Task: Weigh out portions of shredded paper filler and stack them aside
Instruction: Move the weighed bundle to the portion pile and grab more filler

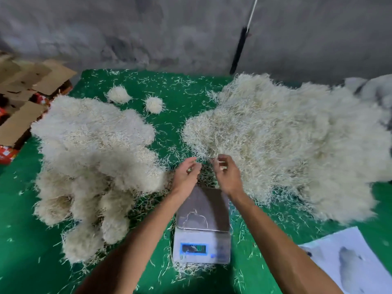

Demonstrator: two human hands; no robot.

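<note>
At the left, a stack of weighed portions [89, 166] is found heaped on the green table [21, 240], so much of the work appears done. At centre, the scale [202, 225] is seen with its pan bare. The left hand [186, 175] and right hand [228, 175] are held above it, fingers curled on a few strands, possibly; blur prevents certainty. At the right, a large unweighed pile [286, 141] remains.

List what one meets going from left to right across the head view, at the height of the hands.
Cardboard → stacked portions → left hand → right hand → loose paper heap.
</note>
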